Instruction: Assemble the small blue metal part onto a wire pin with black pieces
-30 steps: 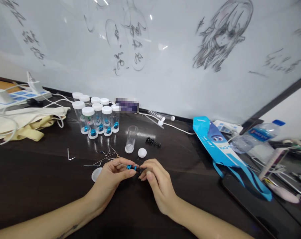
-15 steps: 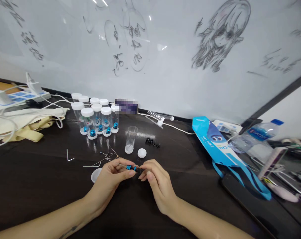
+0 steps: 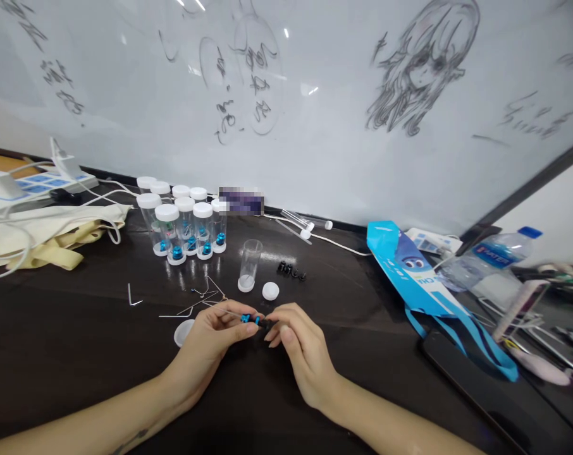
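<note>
Between thumb and fingers, my left hand (image 3: 210, 338) pinches a small blue metal piece (image 3: 246, 318) with a thin rod running from it to the left. A small black part (image 3: 264, 323) sits at the right end of the blue piece. My right hand (image 3: 308, 347) closes its fingertips on that black part, partly covering it. Just beyond the hands stand an open clear tube (image 3: 251, 258) and a white cap (image 3: 270, 291). Thin wires (image 3: 211, 294) lie past my left hand, and a white lid (image 3: 183, 332) is partly hidden by it.
Several capped clear tubes (image 3: 167, 215) with blue pieces inside stand at the back left. An L-shaped hex key (image 3: 133, 298) and several small black parts (image 3: 291, 271) lie on the dark table. A blue bag (image 3: 400, 272), a water bottle (image 3: 492, 253) and a whiteboard (image 3: 315, 126) surround them.
Almost nothing differs. Both hands keep the same hold on the blue and black pieces, and the whole view has shifted very slightly.
</note>
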Available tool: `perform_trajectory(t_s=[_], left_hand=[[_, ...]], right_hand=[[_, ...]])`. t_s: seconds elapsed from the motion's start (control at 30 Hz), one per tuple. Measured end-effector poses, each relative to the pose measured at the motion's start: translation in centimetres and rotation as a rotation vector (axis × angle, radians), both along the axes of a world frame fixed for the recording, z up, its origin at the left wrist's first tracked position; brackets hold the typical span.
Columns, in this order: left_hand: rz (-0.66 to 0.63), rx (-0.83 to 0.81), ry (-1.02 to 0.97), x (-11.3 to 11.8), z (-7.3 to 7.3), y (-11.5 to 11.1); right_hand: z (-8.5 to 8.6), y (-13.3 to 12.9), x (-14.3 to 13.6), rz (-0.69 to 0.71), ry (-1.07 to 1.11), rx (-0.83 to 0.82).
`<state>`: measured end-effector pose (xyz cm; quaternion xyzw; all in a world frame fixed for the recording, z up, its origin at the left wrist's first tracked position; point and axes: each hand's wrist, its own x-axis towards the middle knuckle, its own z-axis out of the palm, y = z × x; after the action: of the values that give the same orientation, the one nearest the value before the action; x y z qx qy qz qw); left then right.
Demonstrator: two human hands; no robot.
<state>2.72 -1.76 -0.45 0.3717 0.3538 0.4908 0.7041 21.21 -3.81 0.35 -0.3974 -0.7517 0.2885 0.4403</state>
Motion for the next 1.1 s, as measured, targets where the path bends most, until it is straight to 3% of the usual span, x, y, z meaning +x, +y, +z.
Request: perform_trajectory(t_s=[1.1], left_hand=[[-0.02,0.01,-0.039,0.02,-0.34,0.19]], right_hand=[[0.0,0.06,0.05,0.03,0.031,-0.033]])
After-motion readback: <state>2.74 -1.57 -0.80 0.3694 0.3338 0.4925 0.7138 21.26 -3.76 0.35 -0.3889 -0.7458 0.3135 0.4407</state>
